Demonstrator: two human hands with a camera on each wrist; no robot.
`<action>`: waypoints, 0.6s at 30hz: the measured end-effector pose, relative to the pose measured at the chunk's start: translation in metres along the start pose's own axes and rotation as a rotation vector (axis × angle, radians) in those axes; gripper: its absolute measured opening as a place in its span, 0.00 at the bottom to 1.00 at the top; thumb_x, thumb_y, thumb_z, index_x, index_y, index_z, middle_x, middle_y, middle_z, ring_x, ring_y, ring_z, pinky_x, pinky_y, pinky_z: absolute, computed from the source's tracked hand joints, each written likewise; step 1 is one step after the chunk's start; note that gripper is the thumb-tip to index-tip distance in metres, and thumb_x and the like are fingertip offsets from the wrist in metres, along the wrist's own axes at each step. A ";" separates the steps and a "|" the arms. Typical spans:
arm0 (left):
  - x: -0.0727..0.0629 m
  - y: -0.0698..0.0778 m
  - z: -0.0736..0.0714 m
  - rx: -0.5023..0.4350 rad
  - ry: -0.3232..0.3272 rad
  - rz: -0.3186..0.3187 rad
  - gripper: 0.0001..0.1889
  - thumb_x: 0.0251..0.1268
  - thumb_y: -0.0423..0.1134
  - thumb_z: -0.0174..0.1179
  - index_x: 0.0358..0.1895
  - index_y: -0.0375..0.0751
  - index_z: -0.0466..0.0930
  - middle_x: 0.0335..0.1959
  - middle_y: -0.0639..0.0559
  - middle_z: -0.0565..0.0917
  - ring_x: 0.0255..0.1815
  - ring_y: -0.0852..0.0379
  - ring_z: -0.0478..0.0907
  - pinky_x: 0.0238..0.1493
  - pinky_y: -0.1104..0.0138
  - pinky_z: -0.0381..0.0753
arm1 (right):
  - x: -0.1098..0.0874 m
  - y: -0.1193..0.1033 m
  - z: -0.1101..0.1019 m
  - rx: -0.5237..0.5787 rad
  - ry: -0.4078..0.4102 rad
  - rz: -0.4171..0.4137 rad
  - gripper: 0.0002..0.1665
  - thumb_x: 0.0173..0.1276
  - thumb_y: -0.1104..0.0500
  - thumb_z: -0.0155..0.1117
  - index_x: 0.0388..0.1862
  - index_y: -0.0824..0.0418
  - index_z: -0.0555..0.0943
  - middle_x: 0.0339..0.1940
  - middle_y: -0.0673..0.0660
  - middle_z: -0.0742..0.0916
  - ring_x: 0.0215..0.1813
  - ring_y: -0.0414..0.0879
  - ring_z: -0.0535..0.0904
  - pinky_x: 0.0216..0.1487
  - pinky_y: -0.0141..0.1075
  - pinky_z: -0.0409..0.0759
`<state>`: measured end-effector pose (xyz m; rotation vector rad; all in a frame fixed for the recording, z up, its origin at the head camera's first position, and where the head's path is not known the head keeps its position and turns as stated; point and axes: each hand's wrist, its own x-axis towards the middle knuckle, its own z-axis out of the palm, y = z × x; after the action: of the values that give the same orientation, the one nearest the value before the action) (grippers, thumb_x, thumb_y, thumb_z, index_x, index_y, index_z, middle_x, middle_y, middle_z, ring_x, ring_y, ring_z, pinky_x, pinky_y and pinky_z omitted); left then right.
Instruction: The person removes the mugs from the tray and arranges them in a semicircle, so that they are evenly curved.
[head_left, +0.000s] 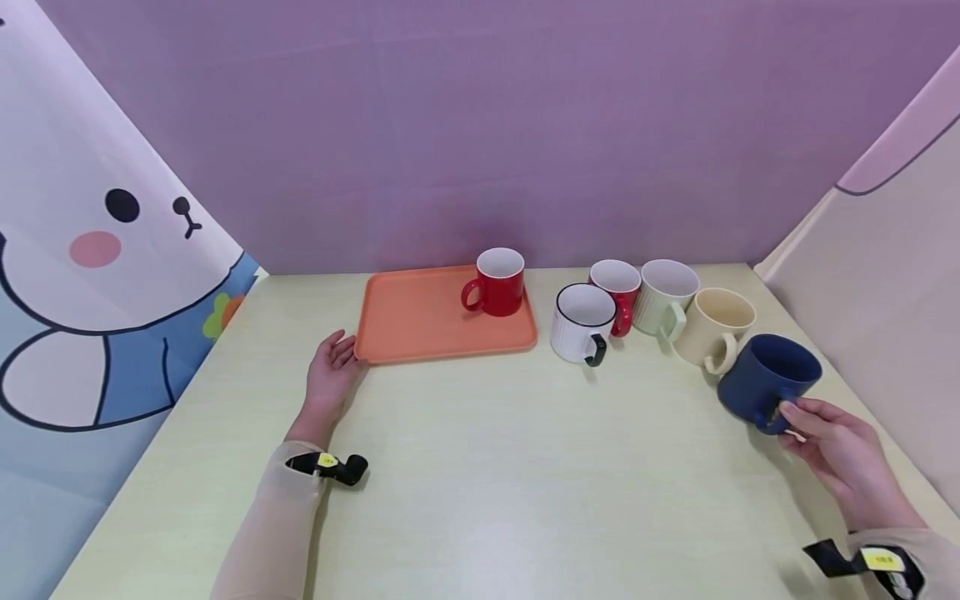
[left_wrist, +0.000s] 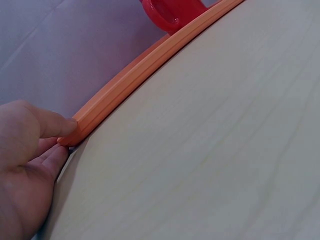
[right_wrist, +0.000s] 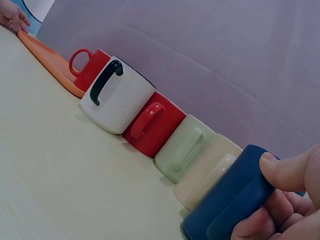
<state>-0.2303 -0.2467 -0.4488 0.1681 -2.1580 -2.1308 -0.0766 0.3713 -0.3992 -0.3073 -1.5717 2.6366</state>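
Observation:
At the right, my right hand (head_left: pixel 851 454) grips a dark blue mug (head_left: pixel 765 375) by its handle, the thumb on top in the right wrist view. The mug leans slightly, close beside a cream mug (head_left: pixel 720 321). My left hand (head_left: pixel 333 375) is at the near left corner of an orange tray (head_left: pixel 420 325). In the left wrist view its thumb lies against the rim of the tray (left_wrist: pixel 120 90) with fingers under the corner, pinching it. On the tray's right part stands a red mug (head_left: pixel 501 287), white inside, handle to the left.
Left of the cream mug, a pale green ribbed mug (head_left: pixel 663 300), a second red mug (head_left: pixel 618 287) and a white mug (head_left: pixel 581 329) with black rim and handle stand close together. A purple backdrop (head_left: pixel 450 125) rises behind the table; printed cloth (head_left: pixel 90 333) borders the left side.

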 end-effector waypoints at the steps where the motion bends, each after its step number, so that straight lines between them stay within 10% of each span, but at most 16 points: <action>1: 0.000 0.000 0.000 0.004 0.000 -0.003 0.39 0.67 0.16 0.52 0.77 0.29 0.44 0.73 0.30 0.60 0.74 0.41 0.60 0.74 0.61 0.63 | 0.000 0.001 0.001 -0.007 0.006 0.002 0.15 0.72 0.74 0.54 0.30 0.63 0.83 0.31 0.53 0.87 0.30 0.44 0.83 0.29 0.31 0.83; 18: 0.000 0.001 0.001 -0.007 -0.002 -0.009 0.38 0.67 0.16 0.51 0.77 0.29 0.45 0.73 0.30 0.60 0.74 0.42 0.60 0.74 0.61 0.63 | 0.012 0.020 0.032 -0.030 0.029 -0.010 0.13 0.71 0.73 0.58 0.28 0.60 0.81 0.30 0.50 0.87 0.31 0.43 0.84 0.32 0.31 0.85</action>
<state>-0.2301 -0.2460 -0.4479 0.1760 -2.1546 -2.1439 -0.0935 0.3356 -0.4035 -0.3368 -1.6014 2.5911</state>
